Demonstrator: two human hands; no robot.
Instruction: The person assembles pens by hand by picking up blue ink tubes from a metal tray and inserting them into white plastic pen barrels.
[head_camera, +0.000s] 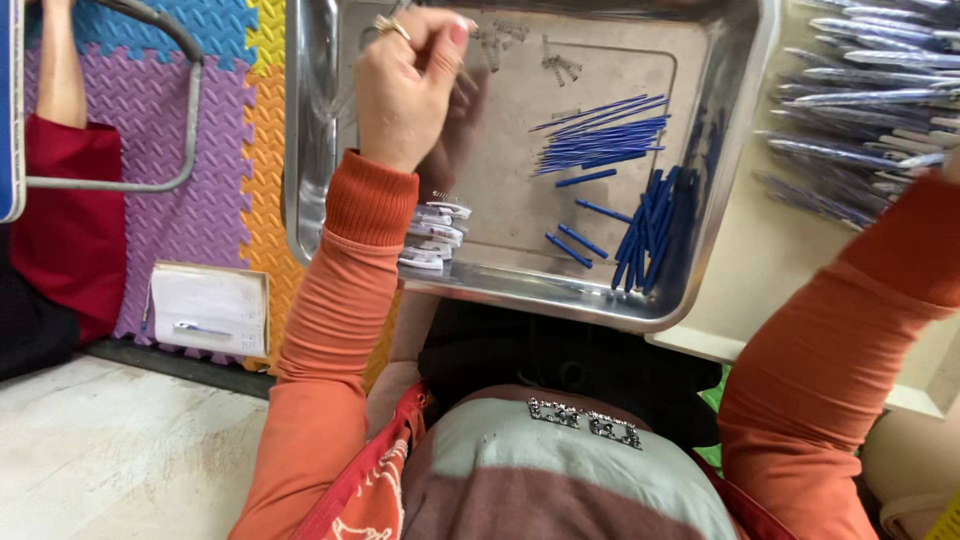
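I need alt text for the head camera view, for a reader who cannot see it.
Seen from above, a person in orange sleeves holds the left hand, fingers pinched together, over a shallow metal tray containing thin blue refills, blue pen parts and small springs. The right hand is out of view; finished pens lie to the right.

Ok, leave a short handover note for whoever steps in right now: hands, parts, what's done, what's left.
Left hand: raised over the metal tray, fingers pinched shut; what they grip is too small to tell.
Right hand: out of view past the frame's right edge, only the orange sleeve shows.
In the tray: thin blue refills, blue barrels, small springs, white caps.
Done: finished pens piled on the table right of the tray.
Left: the loose parts.
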